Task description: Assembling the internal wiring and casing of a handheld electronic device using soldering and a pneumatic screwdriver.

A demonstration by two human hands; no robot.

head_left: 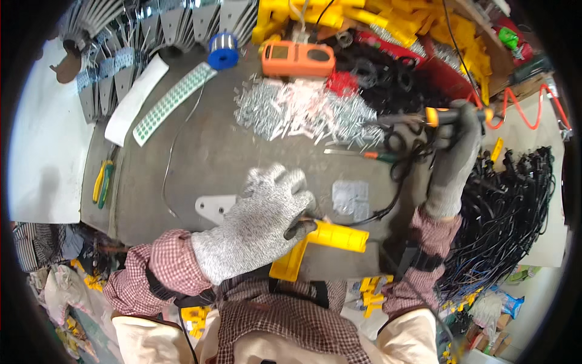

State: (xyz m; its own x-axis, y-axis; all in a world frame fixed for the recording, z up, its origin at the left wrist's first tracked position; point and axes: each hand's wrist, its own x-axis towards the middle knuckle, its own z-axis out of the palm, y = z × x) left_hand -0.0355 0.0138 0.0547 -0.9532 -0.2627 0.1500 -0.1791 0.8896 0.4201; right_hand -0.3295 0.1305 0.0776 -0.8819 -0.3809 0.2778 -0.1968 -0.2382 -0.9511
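Note:
My left hand [257,221], in a grey knit glove, is curled over a yellow plastic part [338,235], its thumb pressed against the part. The fingertips point away from me, and the palm side is hidden. From under this hand a pale flat plate with holes [211,208] sticks out to the left; whether it joins the yellow part cannot be seen. At the right, my gloved right hand [459,139] is wrapped round a black power screwdriver with yellow-orange bands [447,116]. Its tip points left, over the edge of a pile of silvery screws [357,118].
An orange meter-like device [298,59] and a blue-flanged solder spool [224,51] stand behind the screws. Clear plastic pieces [350,199] lie by my left hand. A red coiled line [527,112] runs right of the screwdriver, above bundled black cables [503,206]. Pliers [103,184] lie left.

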